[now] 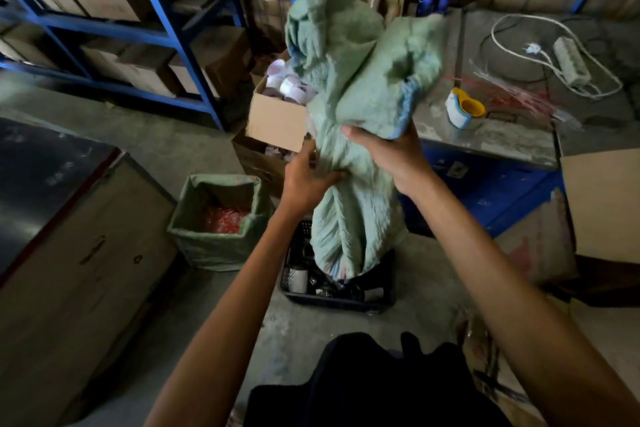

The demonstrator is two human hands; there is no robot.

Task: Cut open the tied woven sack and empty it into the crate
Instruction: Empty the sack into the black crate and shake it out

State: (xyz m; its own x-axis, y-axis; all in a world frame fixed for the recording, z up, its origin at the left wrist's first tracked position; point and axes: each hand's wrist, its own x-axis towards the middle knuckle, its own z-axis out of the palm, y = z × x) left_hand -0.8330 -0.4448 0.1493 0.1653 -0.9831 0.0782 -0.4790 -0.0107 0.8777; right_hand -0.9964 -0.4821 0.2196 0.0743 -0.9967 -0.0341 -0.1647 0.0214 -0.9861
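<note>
Blue shelving [194,55] lined the left of the concrete storeroom. At centre, the left hand [310,180] and right hand [391,156], close together, each gripped the green woven sack [356,73] mid-length, its lower end hanging into the black crate [332,300]. It looked limp, light and crinkly, so bunched fabric probably gave the surest hold.

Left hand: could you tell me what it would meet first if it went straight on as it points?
The left hand grips the woven sack, so its fabric first; beyond that, probably the right hand.

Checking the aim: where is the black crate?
The crate sits on the floor, centre of the head view, under the sack, right of the lined box.
</note>
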